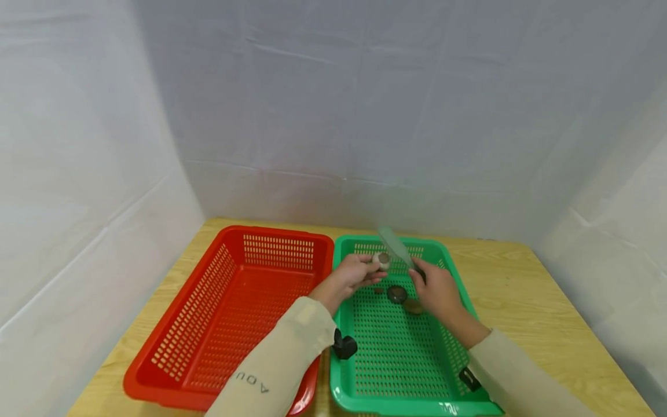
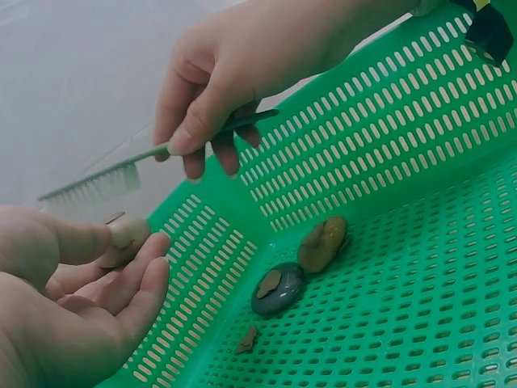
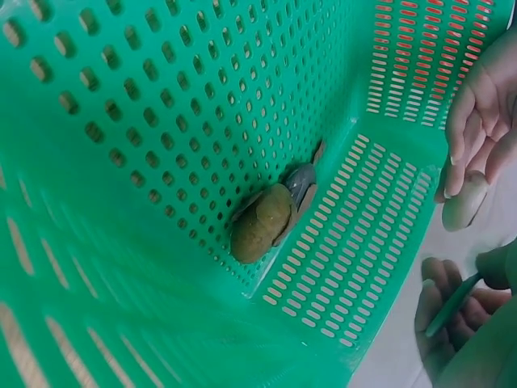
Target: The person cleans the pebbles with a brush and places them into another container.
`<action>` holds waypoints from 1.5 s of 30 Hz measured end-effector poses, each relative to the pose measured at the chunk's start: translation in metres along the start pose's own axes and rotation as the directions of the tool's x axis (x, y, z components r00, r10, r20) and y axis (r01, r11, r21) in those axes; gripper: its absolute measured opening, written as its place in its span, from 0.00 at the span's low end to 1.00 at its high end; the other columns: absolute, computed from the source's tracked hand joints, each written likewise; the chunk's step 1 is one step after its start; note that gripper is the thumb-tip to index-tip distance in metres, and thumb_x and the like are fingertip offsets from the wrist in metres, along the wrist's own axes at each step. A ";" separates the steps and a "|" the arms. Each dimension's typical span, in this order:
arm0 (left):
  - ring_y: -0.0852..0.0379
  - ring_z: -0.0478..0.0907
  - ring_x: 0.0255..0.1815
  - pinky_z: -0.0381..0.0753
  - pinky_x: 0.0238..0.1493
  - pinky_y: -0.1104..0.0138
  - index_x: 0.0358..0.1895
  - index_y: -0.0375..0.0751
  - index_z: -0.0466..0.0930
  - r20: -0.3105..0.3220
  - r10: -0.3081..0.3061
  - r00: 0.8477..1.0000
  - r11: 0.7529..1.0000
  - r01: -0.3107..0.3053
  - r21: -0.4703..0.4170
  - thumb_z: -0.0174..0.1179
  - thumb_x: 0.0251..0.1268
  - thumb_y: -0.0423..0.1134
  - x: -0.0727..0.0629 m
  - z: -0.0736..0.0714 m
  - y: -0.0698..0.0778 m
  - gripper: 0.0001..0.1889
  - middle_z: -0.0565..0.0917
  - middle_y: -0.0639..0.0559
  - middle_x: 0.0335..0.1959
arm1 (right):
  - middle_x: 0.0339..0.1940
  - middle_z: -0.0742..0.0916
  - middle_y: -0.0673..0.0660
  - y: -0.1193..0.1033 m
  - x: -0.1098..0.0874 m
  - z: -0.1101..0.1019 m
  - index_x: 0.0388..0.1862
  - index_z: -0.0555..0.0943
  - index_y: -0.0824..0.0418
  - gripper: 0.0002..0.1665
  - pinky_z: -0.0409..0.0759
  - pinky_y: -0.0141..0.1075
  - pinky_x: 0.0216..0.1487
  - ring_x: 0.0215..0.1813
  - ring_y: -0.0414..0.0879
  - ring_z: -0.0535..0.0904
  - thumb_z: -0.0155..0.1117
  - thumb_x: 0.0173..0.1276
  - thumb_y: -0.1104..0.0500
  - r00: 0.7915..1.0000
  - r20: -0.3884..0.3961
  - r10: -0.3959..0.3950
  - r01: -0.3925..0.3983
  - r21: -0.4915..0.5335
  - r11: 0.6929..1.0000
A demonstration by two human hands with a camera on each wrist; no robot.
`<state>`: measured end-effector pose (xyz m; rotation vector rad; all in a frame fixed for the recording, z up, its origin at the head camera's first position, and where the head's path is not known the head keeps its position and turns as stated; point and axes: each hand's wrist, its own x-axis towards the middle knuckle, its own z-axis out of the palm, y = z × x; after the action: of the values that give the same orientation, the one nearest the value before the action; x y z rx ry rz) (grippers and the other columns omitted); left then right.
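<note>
Over the far part of the green basket (image 1: 396,405), my left hand (image 1: 359,271) pinches a small whitish stone (image 2: 127,238) between thumb and fingers. A brown flake (image 1: 384,258) lies on top of it. My right hand (image 1: 436,288) grips the dark handle of a slim brush (image 2: 101,179); its pale bristles point down, just above the stone, and the brush is blurred in the head view. On the basket floor below lie a dark grey stone (image 2: 271,301) with a brown flake on it, a yellow-brown stone (image 3: 262,226), and a loose brown flake (image 2: 247,340).
A red basket (image 1: 182,301) stands directly left of the green one on the wooden table (image 1: 526,301). Pale sheeting (image 1: 333,116) encloses the table at the back and both sides. Both forearms reach over the baskets' near parts.
</note>
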<state>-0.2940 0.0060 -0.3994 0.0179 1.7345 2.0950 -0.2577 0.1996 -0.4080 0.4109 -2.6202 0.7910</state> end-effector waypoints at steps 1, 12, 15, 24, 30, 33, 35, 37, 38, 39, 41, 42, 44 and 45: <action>0.51 0.84 0.47 0.78 0.59 0.59 0.70 0.27 0.62 0.002 -0.003 1.000 1.000 0.003 -0.007 0.50 0.75 0.30 0.000 0.000 0.000 0.24 0.78 0.31 0.57 | 0.22 0.81 0.55 0.000 0.000 0.000 0.60 0.77 0.72 0.22 0.67 0.34 0.19 0.17 0.40 0.66 0.61 0.71 0.62 1.000 -0.003 -0.015 0.015 0.007 1.000; 0.42 0.78 0.58 0.78 0.59 0.58 0.66 0.25 0.68 0.002 0.021 1.000 1.000 -0.021 0.008 0.49 0.75 0.28 0.003 0.001 -0.003 0.20 0.79 0.30 0.56 | 0.34 0.87 0.58 0.001 -0.002 0.002 0.61 0.77 0.68 0.21 0.70 0.31 0.21 0.20 0.34 0.68 0.61 0.71 0.63 0.977 0.063 -0.202 0.198 0.070 0.978; 0.42 0.78 0.57 0.78 0.59 0.57 0.65 0.25 0.68 -0.006 0.027 1.000 1.000 -0.027 0.000 0.49 0.75 0.28 0.003 0.001 -0.004 0.19 0.79 0.30 0.55 | 0.32 0.86 0.57 0.001 -0.002 0.002 0.61 0.77 0.69 0.22 0.70 0.30 0.21 0.19 0.34 0.68 0.61 0.71 0.63 0.974 0.081 -0.211 0.205 0.071 0.976; 0.50 0.84 0.48 0.82 0.54 0.62 0.67 0.27 0.67 -0.042 0.012 0.999 1.000 -0.013 -0.018 0.50 0.75 0.30 0.003 0.002 -0.002 0.21 0.80 0.31 0.53 | 0.26 0.85 0.56 0.001 -0.003 0.002 0.59 0.78 0.71 0.21 0.68 0.30 0.18 0.16 0.35 0.65 0.63 0.69 0.64 0.989 0.056 -0.140 0.137 0.043 0.990; 0.49 0.83 0.50 0.83 0.51 0.66 0.68 0.28 0.66 -0.031 0.010 0.999 1.000 -0.011 -0.025 0.50 0.75 0.31 0.001 0.001 0.001 0.22 0.79 0.31 0.56 | 0.20 0.81 0.53 0.000 -0.001 0.000 0.57 0.78 0.73 0.20 0.65 0.31 0.16 0.14 0.36 0.63 0.63 0.69 0.64 0.995 0.030 -0.100 0.099 0.024 0.995; 0.49 0.82 0.51 0.83 0.50 0.67 0.69 0.28 0.64 -0.026 0.010 1.000 0.999 -0.011 -0.030 0.49 0.75 0.31 0.000 0.001 0.001 0.23 0.77 0.30 0.58 | 0.18 0.79 0.51 0.000 -0.001 0.000 0.58 0.78 0.73 0.20 0.65 0.31 0.16 0.14 0.38 0.64 0.62 0.70 0.64 0.999 0.019 -0.050 0.050 0.021 0.999; 0.51 0.83 0.48 0.83 0.49 0.68 0.70 0.28 0.62 -0.021 0.006 1.000 0.999 -0.007 -0.035 0.49 0.75 0.31 0.000 0.001 0.001 0.24 0.76 0.29 0.59 | 0.18 0.79 0.52 0.000 -0.001 0.000 0.59 0.77 0.73 0.21 0.66 0.32 0.16 0.15 0.39 0.65 0.62 0.70 0.64 1.000 0.002 -0.017 0.017 0.028 0.999; 0.53 0.84 0.46 0.83 0.47 0.70 0.71 0.28 0.61 -0.018 0.008 1.000 0.999 -0.008 -0.037 0.49 0.75 0.31 0.001 0.000 0.000 0.24 0.76 0.29 0.59 | 0.20 0.80 0.53 0.001 -0.001 0.000 0.59 0.77 0.73 0.21 0.66 0.32 0.16 0.16 0.39 0.66 0.62 0.70 0.64 1.000 -0.019 -0.004 0.005 0.043 0.999; 0.54 0.83 0.46 0.83 0.47 0.70 0.71 0.28 0.61 -0.016 0.008 1.000 0.999 -0.008 -0.040 0.49 0.75 0.31 0.001 0.000 0.000 0.24 0.76 0.29 0.59 | 0.20 0.80 0.53 0.001 -0.001 -0.001 0.60 0.77 0.72 0.21 0.66 0.32 0.16 0.16 0.39 0.66 0.62 0.70 0.64 1.000 -0.030 -0.008 0.010 0.048 0.999; 0.54 0.83 0.46 0.83 0.47 0.70 0.71 0.28 0.61 -0.015 0.009 1.000 0.999 -0.010 -0.040 0.49 0.75 0.31 0.001 0.000 0.000 0.24 0.76 0.29 0.59 | 0.20 0.80 0.53 0.001 -0.001 -0.001 0.60 0.77 0.72 0.21 0.66 0.32 0.17 0.17 0.39 0.66 0.62 0.70 0.64 0.999 -0.040 -0.021 0.023 0.048 0.999; 0.51 0.83 0.49 0.83 0.49 0.68 0.70 0.29 0.63 -0.015 0.012 1.000 0.999 -0.013 -0.036 0.50 0.75 0.31 0.002 0.000 0.000 0.23 0.76 0.30 0.59 | 0.22 0.81 0.54 0.002 0.000 0.000 0.60 0.77 0.71 0.21 0.67 0.32 0.18 0.18 0.39 0.66 0.61 0.70 0.64 0.996 -0.051 -0.067 0.069 0.050 0.996; 0.49 0.83 0.50 0.83 0.50 0.67 0.70 0.29 0.64 -0.017 0.015 1.000 0.999 -0.015 -0.033 0.50 0.75 0.31 0.002 0.001 0.000 0.23 0.77 0.30 0.58 | 0.24 0.82 0.55 0.002 0.000 0.000 0.60 0.77 0.70 0.21 0.68 0.32 0.19 0.18 0.39 0.67 0.62 0.70 0.64 0.994 -0.054 -0.098 0.100 0.049 0.994; 0.47 0.81 0.53 0.82 0.53 0.64 0.68 0.29 0.67 -0.022 0.015 1.000 0.999 -0.016 -0.031 0.50 0.75 0.31 0.002 0.001 0.000 0.21 0.78 0.31 0.57 | 0.29 0.85 0.57 0.002 -0.001 0.001 0.60 0.78 0.70 0.21 0.70 0.33 0.22 0.20 0.39 0.69 0.62 0.70 0.65 0.986 -0.052 -0.159 0.162 0.042 0.986; 0.45 0.81 0.54 0.81 0.55 0.63 0.67 0.29 0.68 -0.026 0.015 1.000 0.999 -0.016 -0.029 0.50 0.75 0.31 0.002 0.001 0.000 0.21 0.79 0.32 0.56 | 0.33 0.86 0.59 0.002 -0.001 0.001 0.60 0.78 0.70 0.21 0.72 0.33 0.23 0.22 0.39 0.70 0.62 0.70 0.65 0.981 -0.052 -0.188 0.190 0.038 0.981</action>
<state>-0.2952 0.0077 -0.3998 -0.0043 1.7235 2.1410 -0.2580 0.2006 -0.4097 0.6345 -2.4786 0.7842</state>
